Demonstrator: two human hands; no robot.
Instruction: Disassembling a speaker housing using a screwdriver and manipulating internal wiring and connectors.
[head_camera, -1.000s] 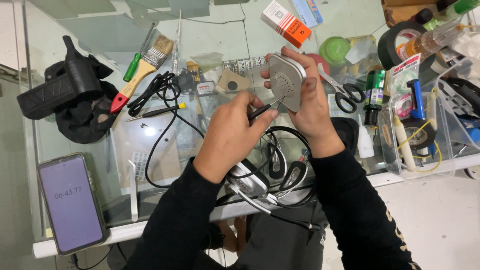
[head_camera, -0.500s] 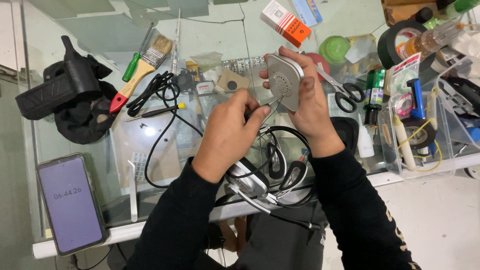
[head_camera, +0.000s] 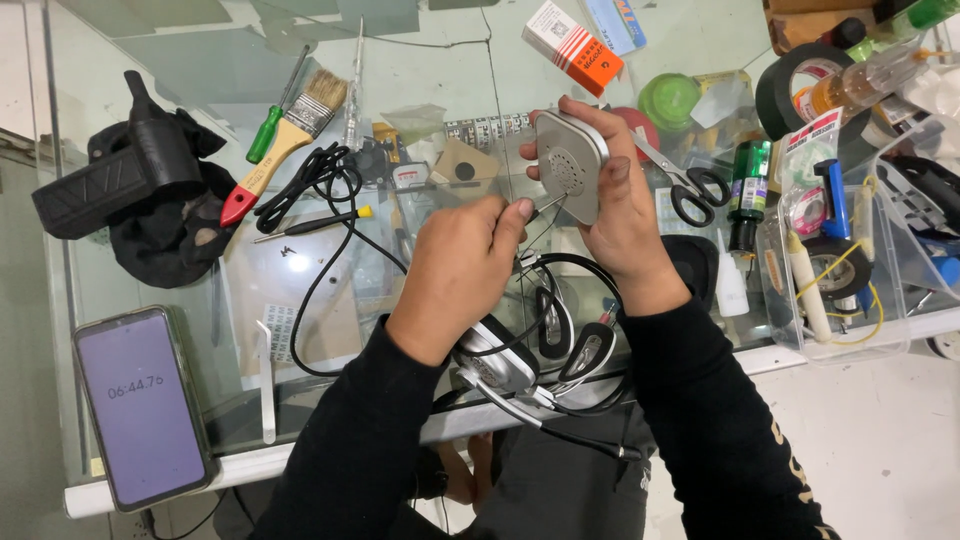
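Note:
My right hand (head_camera: 625, 215) grips a flat grey plastic earcup shell (head_camera: 568, 163) with a round grille, held upright above the glass table (head_camera: 680, 40). My left hand (head_camera: 462, 265) pinches a thin metal screwdriver (head_camera: 543, 205) whose tip touches the shell's lower edge. Below both hands lies a silver and black headset (head_camera: 535, 360) with its cable looped around it, near the table's front edge.
A phone (head_camera: 145, 408) with a lit screen lies at the front left. A black bag (head_camera: 135, 195), paintbrush (head_camera: 285, 140), green screwdriver (head_camera: 268, 130) and black cable (head_camera: 325, 185) sit left. Scissors (head_camera: 690, 185), tape rolls (head_camera: 790, 85), a small bottle (head_camera: 748, 190) and a clear tray (head_camera: 850, 260) crowd the right.

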